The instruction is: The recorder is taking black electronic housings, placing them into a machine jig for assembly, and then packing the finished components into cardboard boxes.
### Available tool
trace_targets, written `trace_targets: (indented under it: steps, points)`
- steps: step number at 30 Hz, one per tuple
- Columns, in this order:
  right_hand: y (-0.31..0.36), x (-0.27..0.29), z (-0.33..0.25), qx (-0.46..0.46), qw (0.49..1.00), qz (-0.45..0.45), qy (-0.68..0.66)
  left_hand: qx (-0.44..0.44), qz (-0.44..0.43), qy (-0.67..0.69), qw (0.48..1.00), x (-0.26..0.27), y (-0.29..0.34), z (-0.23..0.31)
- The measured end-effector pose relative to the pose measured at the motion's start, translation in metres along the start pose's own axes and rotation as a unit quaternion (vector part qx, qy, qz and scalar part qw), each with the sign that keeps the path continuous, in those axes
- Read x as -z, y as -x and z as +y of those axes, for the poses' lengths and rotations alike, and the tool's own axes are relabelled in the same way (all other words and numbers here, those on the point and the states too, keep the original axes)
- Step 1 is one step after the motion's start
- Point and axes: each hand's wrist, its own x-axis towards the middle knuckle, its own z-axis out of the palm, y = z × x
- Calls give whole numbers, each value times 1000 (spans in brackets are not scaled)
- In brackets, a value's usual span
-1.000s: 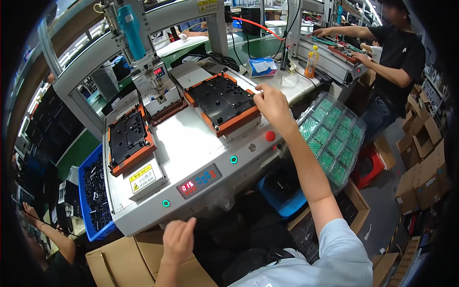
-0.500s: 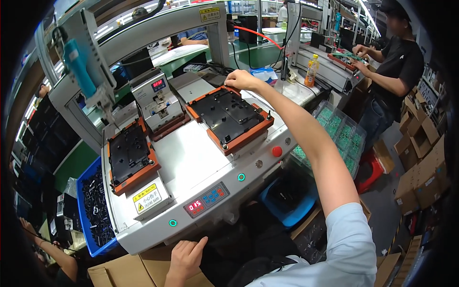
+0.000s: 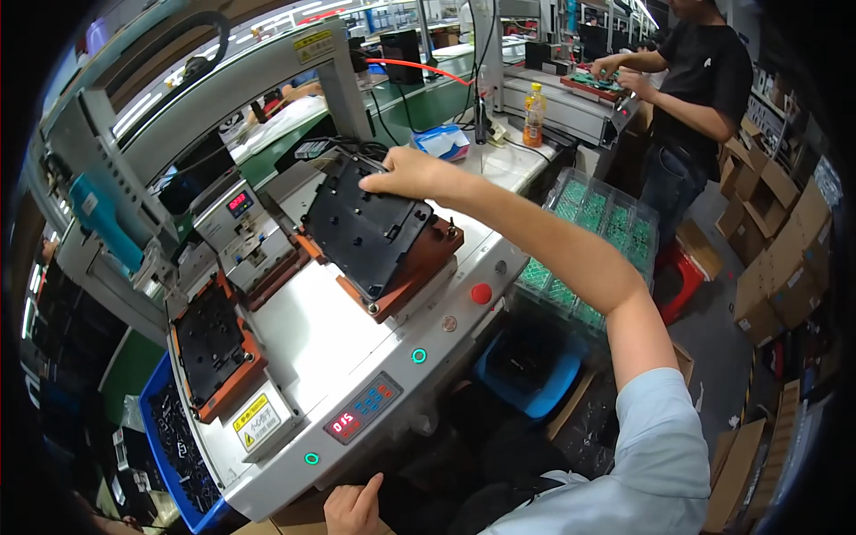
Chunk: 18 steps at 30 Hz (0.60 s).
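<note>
My right hand (image 3: 401,174) is closed on the far edge of a black plastic panel (image 3: 358,227). That edge is tilted up off the reddish-brown fixture (image 3: 415,278), while the near edge stays low over it. Small round posts and clips stand out on the panel's face. My left hand (image 3: 353,506) hangs in front of the machine's front edge, holding nothing, its thumb away from loosely bent fingers. Further left, a second black panel (image 3: 210,343) lies flat in a matching fixture (image 3: 234,379), under the teal screwdriver head (image 3: 107,223).
A blue bin (image 3: 165,446) of small black parts stands left of the machine. At right are a red button (image 3: 481,293), clear trays of green parts (image 3: 593,232), a blue tub (image 3: 535,370) and a drink bottle (image 3: 533,116). A co-worker (image 3: 691,89) works beyond.
My right hand has lifted the far edge of the right-hand panel, which lay flat in its fixture before. The whole view has shifted a little. My left hand still hangs at the front.
</note>
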Motion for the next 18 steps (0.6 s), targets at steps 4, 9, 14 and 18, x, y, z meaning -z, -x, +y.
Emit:
trace_targets:
  steps: [4,9,14,18]
  points:
    - [-22,30,38,-103,966,85,-220,28,2,-13,1000,0,4,-6]
    - [-64,29,203,-141,869,433,-196,82,-41,-73,993,11,14,-9]
    - [-53,78,380,-210,832,441,-264,123,-13,-25,992,2,13,-27]
    - [-34,40,354,-296,884,259,-253,376,59,223,897,46,54,-8]
